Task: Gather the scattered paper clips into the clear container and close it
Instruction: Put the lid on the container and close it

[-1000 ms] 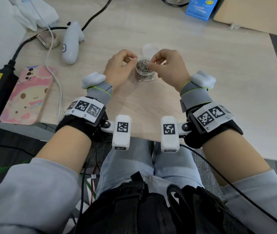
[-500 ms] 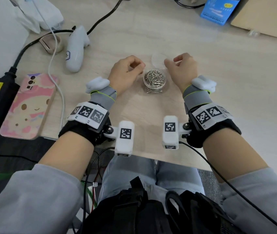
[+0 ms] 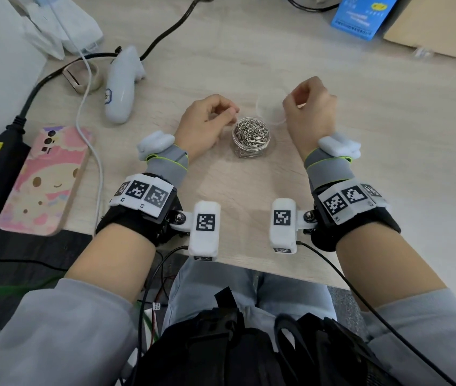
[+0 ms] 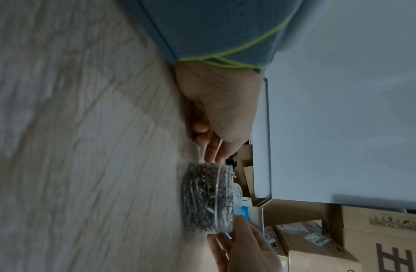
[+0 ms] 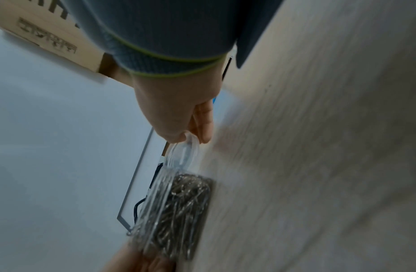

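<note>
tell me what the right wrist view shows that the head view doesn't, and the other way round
Only the right wrist view shows the right hand pinching the clear round plastic lid at its edge, just above the container, plus a printed cardboard box behind the wrist.

Only the head view shows the pink cartoon phone case, the white handheld controller, the blue box, and no loose clips on the wooden table.

Both show the clear round container packed with silver paper clips, uncovered, with the left hand beside it.
</note>
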A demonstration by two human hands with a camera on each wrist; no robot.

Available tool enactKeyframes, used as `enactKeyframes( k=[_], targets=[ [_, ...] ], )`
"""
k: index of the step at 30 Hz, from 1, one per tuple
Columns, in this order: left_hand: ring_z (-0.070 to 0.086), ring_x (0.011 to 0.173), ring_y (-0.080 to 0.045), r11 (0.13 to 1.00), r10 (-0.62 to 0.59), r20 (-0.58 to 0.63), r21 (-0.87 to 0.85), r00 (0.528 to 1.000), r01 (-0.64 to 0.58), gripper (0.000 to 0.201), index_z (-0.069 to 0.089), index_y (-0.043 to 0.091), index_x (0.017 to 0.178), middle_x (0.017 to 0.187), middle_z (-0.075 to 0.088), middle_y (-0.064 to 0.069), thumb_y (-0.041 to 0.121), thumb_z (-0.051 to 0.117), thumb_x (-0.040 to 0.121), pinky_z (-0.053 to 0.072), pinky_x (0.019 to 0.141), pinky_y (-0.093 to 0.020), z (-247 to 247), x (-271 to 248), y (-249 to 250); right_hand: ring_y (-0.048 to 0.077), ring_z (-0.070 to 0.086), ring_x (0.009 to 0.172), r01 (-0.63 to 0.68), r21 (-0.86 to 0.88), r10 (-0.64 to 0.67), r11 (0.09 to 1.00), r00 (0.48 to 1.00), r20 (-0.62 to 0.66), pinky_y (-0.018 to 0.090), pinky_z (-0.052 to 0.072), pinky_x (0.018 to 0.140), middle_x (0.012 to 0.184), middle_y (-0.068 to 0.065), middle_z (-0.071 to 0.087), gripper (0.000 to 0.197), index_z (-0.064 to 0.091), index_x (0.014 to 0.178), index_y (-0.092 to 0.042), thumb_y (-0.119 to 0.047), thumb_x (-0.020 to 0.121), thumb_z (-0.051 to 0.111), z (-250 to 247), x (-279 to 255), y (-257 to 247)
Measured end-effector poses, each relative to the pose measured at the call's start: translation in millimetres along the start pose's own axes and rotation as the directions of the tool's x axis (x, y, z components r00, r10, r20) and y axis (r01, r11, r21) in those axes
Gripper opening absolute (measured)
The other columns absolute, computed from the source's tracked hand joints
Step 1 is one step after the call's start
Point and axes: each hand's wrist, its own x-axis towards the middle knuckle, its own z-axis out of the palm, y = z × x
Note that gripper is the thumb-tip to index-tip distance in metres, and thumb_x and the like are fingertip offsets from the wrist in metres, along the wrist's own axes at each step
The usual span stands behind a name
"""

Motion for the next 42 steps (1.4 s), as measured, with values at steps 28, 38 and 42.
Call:
enactKeyframes(
  k=[28,38,42],
  targets=[
    [0.059,0.103,-0.018,0.96,0.125,0.203,0.224,0.971,-0.17,0.073,0.057,0.017,0.116,0.108,0.065,-0.01,0.047,0.074,0.053,0.048,0.087,-0.023,14,-32,4,0.018,0.063,0.098,0.168,0.235,-0.235,0.957,0.927,0.293,0.031,0.055,0.085,0.097,0.006,0.066,0.036,0.052,0.076,-0.026,-0.02,0.059,0.083,-21,-56,-12],
    [0.064,0.094,-0.018,0.987,0.148,0.249,0.031,0.957,-0.161,0.061,0.055,0.02,0.113,0.103,0.066,-0.004,0.04,0.073,0.058,0.052,0.089,-0.037,12,-34,17,0.015,0.058,0.11,-0.026,0.393,-0.16,0.919,0.888,0.432,0.023,0.048,0.097,0.114,0.007,0.062,0.054,0.056,0.124,0.0,-0.007,0.074,0.076,-39,-44,-9],
    [0.062,0.086,-0.011,0.988,0.148,0.265,-0.007,0.953,-0.151,0.05,0.057,0.02,0.109,0.096,0.065,-0.001,0.028,0.075,0.062,0.054,0.082,-0.031,13,-32,22,0.012,0.058,0.107,-0.009,0.369,-0.17,0.929,0.877,0.449,0.018,0.048,0.094,0.117,0.009,0.063,0.053,0.056,0.125,-0.002,-0.008,0.076,0.074,-44,-41,-12]
  ],
)
